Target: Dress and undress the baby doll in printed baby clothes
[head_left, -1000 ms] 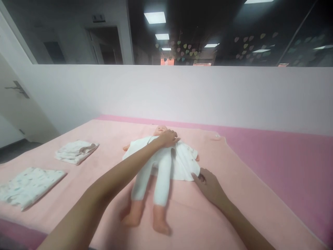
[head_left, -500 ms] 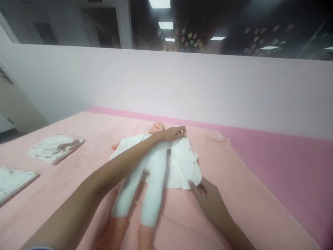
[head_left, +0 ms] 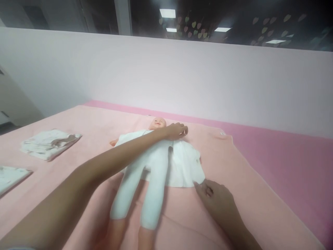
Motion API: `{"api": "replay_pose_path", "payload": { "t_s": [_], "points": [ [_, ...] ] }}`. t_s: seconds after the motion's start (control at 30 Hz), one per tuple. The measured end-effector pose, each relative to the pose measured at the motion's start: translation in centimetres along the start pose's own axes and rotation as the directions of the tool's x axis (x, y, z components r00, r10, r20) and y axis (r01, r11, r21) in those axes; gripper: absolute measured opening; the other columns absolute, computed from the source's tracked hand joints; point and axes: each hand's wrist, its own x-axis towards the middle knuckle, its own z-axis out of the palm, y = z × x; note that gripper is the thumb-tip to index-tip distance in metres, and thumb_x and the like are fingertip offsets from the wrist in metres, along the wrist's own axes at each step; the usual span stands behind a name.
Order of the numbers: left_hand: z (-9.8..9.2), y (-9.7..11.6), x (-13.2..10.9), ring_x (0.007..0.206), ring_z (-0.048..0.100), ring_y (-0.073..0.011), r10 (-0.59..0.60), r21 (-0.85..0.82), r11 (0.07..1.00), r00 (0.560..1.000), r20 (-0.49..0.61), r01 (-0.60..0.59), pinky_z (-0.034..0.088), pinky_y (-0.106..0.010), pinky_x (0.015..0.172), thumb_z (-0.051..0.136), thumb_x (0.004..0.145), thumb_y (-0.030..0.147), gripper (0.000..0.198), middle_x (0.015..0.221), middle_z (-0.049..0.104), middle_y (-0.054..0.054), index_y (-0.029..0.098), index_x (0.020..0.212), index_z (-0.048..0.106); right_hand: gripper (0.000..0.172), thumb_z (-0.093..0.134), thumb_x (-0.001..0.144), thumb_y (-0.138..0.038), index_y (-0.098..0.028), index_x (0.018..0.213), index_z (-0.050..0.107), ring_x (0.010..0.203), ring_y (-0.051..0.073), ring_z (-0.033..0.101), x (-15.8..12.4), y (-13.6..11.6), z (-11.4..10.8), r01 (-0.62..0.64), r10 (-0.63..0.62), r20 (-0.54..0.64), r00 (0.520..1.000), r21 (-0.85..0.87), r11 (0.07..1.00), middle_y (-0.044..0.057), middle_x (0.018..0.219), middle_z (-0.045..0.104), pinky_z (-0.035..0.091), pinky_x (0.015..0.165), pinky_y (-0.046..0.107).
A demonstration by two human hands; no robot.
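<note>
A baby doll lies on its back, wearing white leggings and an opened white baby shirt. My left arm crosses over the doll's chest. My left hand is closed, fingers curled, at the upper edge of the shirt by the doll's shoulder; its thumb is hidden. With thumb and fingers, my right hand pinches the lower corner of the shirt's spread front panel. Small snaps show along that panel's edge. The doll's bare feet run out of view at the bottom.
A pink blanket covers the bed under the doll. Folded white patterned clothes lie at the left, with another folded cloth nearer me. A low white wall with dark glass above stands behind.
My right hand has moved slightly right and down with the shirt corner. The upper part of the panel hangs looser and lower. My left hand has shifted a little, and the view has tilted down.
</note>
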Motion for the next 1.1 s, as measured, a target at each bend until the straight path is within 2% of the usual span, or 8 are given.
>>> {"api": "replay_pose_path", "payload": {
  "t_s": [0.1,0.2,0.27,0.33,0.63,0.77,0.97,1.1],
  "points": [
    [-2.0,0.2,-2.8,0.129,0.056,-0.0268,0.085,0.007,0.996,0.996,0.019,-0.085,0.044,-0.041,0.106,0.048,0.096,0.024,0.038,0.14,0.064,-0.01,0.023,0.132,0.06,0.042,0.055,0.098,-0.049,-0.026,0.066,0.042,0.055,0.02,0.051,-0.4,-1.0,-0.8,0.057,-0.059,-0.114,0.992,-0.02,0.998,0.001,0.06,0.053,0.042,0.053,0.033],
    [-3.5,-0.3,-4.9,0.126,0.059,-0.0274,0.038,-0.013,0.999,0.987,0.157,-0.036,0.045,-0.038,0.106,0.06,0.087,0.026,0.049,0.139,0.066,-0.009,0.024,0.135,0.062,0.02,0.056,0.1,-0.04,-0.026,0.11,0.068,0.101,0.031,0.07,-0.9,-2.2,-1.1,0.318,-0.306,-0.175,0.936,0.045,0.947,0.011,0.109,0.075,0.058,0.083,0.046],
    [-3.6,-0.6,-5.3,0.123,0.061,-0.0276,-0.004,-0.028,1.0,0.979,0.206,0.01,0.046,-0.037,0.104,0.065,0.084,0.033,0.051,0.137,0.069,-0.008,0.026,0.135,0.066,0.044,0.058,0.102,-0.036,-0.029,0.145,0.059,0.132,0.034,0.062,-1.3,-2.8,-0.7,0.484,-0.472,-0.138,0.87,0.064,0.873,0.01,0.143,0.067,0.054,0.106,0.053],
    [-3.1,-0.8,-5.1,0.122,0.062,-0.0279,-0.011,-0.028,0.999,0.98,0.197,0.016,0.046,-0.036,0.104,0.067,0.084,0.041,0.05,0.135,0.07,-0.008,0.027,0.132,0.069,0.057,0.058,0.103,-0.035,-0.033,0.16,0.047,0.144,0.032,0.055,-1.6,-2.9,-0.1,0.562,-0.56,-0.053,0.827,0.071,0.824,0.006,0.156,0.059,0.05,0.116,0.053],
    [-1.1,-1.6,-2.3,0.107,0.067,-0.0239,0.099,0.093,0.989,0.985,0.14,-0.113,0.043,-0.035,0.098,0.051,0.1,0.035,0.03,0.122,0.076,-0.007,0.028,0.12,0.073,0.054,0.055,0.106,-0.038,-0.032,0.159,0.052,0.148,0.031,0.053,-1.9,-2.8,0.5,0.527,-0.539,0.055,0.841,0.143,0.838,0.005,0.158,0.057,0.052,0.118,0.054],
    [-1.0,-1.6,-0.3,0.097,0.067,-0.0241,0.139,0.302,0.938,0.983,0.115,-0.168,0.037,-0.038,0.1,0.054,0.091,0.012,0.029,0.106,0.079,-0.008,0.027,0.103,0.075,0.055,0.054,0.107,-0.039,-0.031,0.161,0.049,0.15,0.031,0.05,-2.0,-2.7,0.4,0.513,-0.528,0.099,0.844,0.141,0.847,0.003,0.16,0.055,0.051,0.119,0.055],
    [-1.0,-0.9,1.3,0.089,0.06,-0.0254,0.164,0.464,0.859,0.975,0.149,-0.215,0.033,-0.041,0.102,0.056,0.079,0.001,0.026,0.081,0.074,-0.008,0.024,0.076,0.066,0.05,0.054,0.107,-0.041,-0.032,0.156,0.056,0.149,0.031,0.051,-1.9,-2.7,0.4,0.488,-0.507,0.103,0.856,0.162,0.857,0.003,0.159,0.055,0.051,0.118,0.055],
    [-1.7,-0.1,0.0,0.097,0.059,-0.0283,0.206,0.456,0.867,0.978,0.042,-0.202,0.033,-0.042,0.105,0.052,0.081,-0.004,0.034,0.08,0.073,-0.012,0.023,0.089,0.071,0.048,0.053,0.108,-0.041,-0.032,0.155,0.057,0.149,0.03,0.051,-1.9,-2.7,0.1,0.485,-0.507,0.108,0.855,0.181,0.856,0.003,0.159,0.056,0.05,0.119,0.054]
  ]
}}
